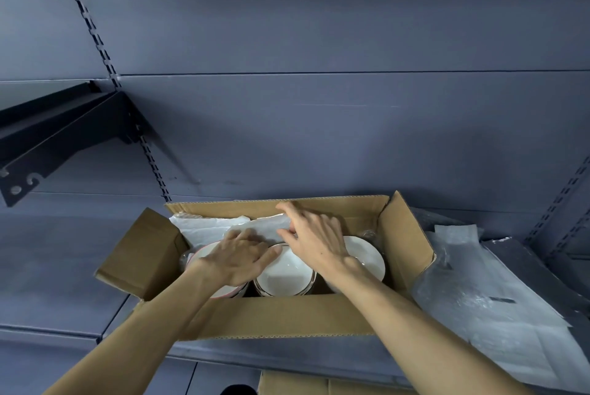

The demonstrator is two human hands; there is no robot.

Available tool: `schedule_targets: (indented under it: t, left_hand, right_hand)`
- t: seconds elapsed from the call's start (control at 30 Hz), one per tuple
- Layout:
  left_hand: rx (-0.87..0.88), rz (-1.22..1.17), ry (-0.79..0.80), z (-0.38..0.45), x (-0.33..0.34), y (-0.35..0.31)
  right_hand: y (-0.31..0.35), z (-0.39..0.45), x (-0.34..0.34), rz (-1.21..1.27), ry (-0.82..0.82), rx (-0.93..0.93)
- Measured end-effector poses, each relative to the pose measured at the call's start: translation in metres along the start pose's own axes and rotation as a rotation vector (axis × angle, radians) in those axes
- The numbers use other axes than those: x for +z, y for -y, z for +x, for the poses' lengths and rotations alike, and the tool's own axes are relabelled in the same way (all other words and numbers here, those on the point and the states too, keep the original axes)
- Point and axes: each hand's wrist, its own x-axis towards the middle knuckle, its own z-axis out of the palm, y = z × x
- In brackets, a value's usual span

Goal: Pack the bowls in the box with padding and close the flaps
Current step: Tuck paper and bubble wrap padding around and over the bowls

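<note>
An open brown corrugated cardboard box (274, 315) sits on a grey-blue metal shelf (64, 283) at about 6 o'clock in the view, its four flaps standing or folded outward — the left flap (143, 254) at 9 o'clock of the box, the right flap (405, 241) at 3 o'clock. Inside stand three white ceramic bowls: a red-rimmed bowl (204, 254) at the 9 o'clock end, a dark-rimmed bowl (284, 273) in the middle, and a plain white bowl (367, 254) toward 3 o'clock, each just beside the next. White foam padding sheets (204, 228) lie along the far wall of the box, at its 12 o'clock side. The left hand (242, 254) rests over the red-rimmed bowl with fingers spread and fairly straight, their tips pressing on the edge of the padding. The right hand (313, 235) reaches across the middle bowl toward 12 o'clock; its thumb and fingers pinch the upper edge of the white padding near the far flap. Outside the box, at 3 to 4 o'clock, a loose pile of clear plastic wrap and white foam sheets (479, 292) lies on the shelf. A dark metal shelf bracket (57, 139) juts from the back wall at 10 o'clock.
</note>
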Motion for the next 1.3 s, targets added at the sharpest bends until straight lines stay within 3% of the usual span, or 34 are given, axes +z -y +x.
schedule_targets:
  t: [0.1,0.27,0.47,0.7,0.87,1.3]
  left_hand:
    - [0.009,0.056,-0.051,-0.005,-0.002,-0.001]
    - [-0.031,0.182,-0.212,-0.011,-0.001,0.0]
    - [-0.224,0.308,-0.1,-0.01,-0.011,-0.014]
    - [-0.32,0.097,-0.011,-0.011,-0.013,-0.014]
    - [-0.296,0.127,-0.222,-0.018,-0.008,0.001]
    - [-0.525,-0.129,-0.016,-0.009,-0.012,-0.015]
  right_hand:
    - [-0.005,0.001,0.001,0.045,-0.046,-0.015]
    - [-0.023,-0.004,-0.002,0.229,-0.173,0.159]
    - [-0.031,-0.01,0.002,0.393,-0.134,0.279]
    - [-0.026,-0.002,0.0,0.123,0.084,0.285]
    - [-0.016,0.005,-0.005,0.135,0.018,0.317]
    - [-0.022,0.001,-0.004,0.092,-0.008,0.375]
